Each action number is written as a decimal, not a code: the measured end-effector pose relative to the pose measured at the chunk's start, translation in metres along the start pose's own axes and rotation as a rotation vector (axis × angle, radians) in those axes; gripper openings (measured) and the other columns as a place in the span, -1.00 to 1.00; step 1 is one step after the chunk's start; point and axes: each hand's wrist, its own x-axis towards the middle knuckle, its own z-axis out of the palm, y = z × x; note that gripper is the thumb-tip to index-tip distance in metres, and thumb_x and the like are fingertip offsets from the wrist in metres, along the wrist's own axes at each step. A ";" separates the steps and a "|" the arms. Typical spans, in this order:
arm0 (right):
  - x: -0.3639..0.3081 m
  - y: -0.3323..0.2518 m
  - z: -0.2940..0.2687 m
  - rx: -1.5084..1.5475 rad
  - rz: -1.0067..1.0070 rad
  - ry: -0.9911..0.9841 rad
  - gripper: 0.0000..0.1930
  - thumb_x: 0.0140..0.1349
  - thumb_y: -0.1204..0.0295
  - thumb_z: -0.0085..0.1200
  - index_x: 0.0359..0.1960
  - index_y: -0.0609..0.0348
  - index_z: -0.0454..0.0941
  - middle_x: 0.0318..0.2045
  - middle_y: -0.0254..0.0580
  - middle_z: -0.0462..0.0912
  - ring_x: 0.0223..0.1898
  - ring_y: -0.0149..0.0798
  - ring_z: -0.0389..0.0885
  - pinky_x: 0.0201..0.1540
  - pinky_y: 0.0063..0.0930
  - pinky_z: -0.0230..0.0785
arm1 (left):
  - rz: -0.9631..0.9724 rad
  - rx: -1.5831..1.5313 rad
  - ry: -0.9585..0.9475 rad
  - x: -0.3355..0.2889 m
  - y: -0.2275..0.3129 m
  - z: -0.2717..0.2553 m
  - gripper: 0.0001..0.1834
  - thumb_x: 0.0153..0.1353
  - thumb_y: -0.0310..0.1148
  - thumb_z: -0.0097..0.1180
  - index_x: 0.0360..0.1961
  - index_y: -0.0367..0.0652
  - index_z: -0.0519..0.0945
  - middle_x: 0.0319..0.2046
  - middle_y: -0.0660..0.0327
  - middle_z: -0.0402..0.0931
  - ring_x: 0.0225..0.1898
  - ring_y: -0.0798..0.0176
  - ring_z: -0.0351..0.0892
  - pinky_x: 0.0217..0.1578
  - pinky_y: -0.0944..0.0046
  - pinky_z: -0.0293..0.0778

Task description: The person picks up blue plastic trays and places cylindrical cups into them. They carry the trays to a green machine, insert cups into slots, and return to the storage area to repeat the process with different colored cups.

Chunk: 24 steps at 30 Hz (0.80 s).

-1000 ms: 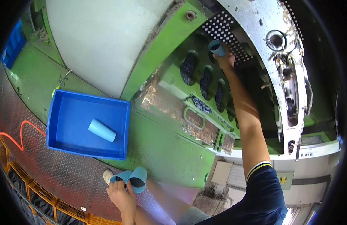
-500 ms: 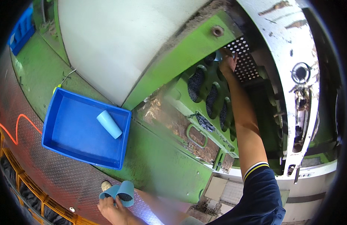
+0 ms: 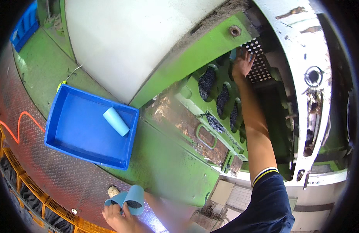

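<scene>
My left hand (image 3: 119, 219), at the lower edge, is closed on two light blue cups (image 3: 134, 199) held side by side. Dark granules show inside them. My right arm stretches into the machine, and my right hand (image 3: 242, 65) is at the far end of a green mould plate (image 3: 194, 86). A light blue cup (image 3: 233, 54) shows beside and behind its fingers, mostly hidden by the hand. Curved cavities in the plate hold heaps of black granules (image 3: 206, 83). Another light blue cup (image 3: 116, 121) lies on its side in a blue tray (image 3: 51, 128).
A white panel (image 3: 105, 42) and a green beam (image 3: 187, 58) border the opening on the left. A scarred white frame (image 3: 317, 101) stands to the right. The plate has a green handle (image 3: 206, 136). Orange crates (image 3: 36, 184) with dark pieces line the lower left, near an orange hose (image 3: 19, 124).
My right hand has turned, and its fingers look more spread beside the cup, which shows less. My left hand still holds the two cups. The whole view has shifted slightly.
</scene>
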 end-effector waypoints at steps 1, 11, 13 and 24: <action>-0.013 -0.007 -0.025 0.015 0.079 -0.026 -0.44 0.22 0.40 0.12 0.30 -0.04 0.36 0.26 -0.10 0.40 0.35 -0.01 0.28 0.43 0.07 -0.02 | 0.017 0.003 0.003 0.005 0.006 -0.005 -0.72 0.06 -0.48 0.28 -0.59 -0.28 0.38 -0.52 -0.01 0.39 -0.34 -0.15 0.39 -0.23 -0.04 0.27; -0.230 -0.080 -0.327 1.606 -0.527 -0.574 -0.32 -0.02 0.67 0.34 0.22 0.05 0.47 0.17 -0.12 0.48 0.23 -0.08 0.46 0.30 -0.18 0.34 | 0.430 -0.187 0.100 0.060 0.072 -0.092 -0.66 0.02 -0.42 0.36 -0.60 -0.17 0.36 -0.57 0.15 0.32 -0.44 0.01 0.32 -0.39 0.06 0.13; -0.236 -0.082 -0.341 1.767 -0.400 -0.688 -0.29 -0.04 0.68 0.35 0.24 0.06 0.46 0.20 -0.11 0.45 0.25 -0.07 0.45 0.31 -0.20 0.33 | 0.480 -0.193 0.101 0.063 0.082 -0.105 -0.66 0.02 -0.41 0.36 -0.60 -0.16 0.36 -0.58 0.16 0.32 -0.45 0.02 0.32 -0.39 0.07 0.12; -0.252 -0.059 -0.364 2.031 -0.212 -0.822 -0.20 -0.07 0.64 0.42 0.30 0.05 0.41 0.26 -0.09 0.44 0.32 -0.04 0.39 0.36 -0.19 0.26 | 0.616 -0.246 0.026 0.054 0.117 -0.094 -0.65 0.05 -0.23 0.37 -0.63 -0.13 0.44 -0.59 0.19 0.38 -0.45 0.06 0.37 -0.39 0.09 0.15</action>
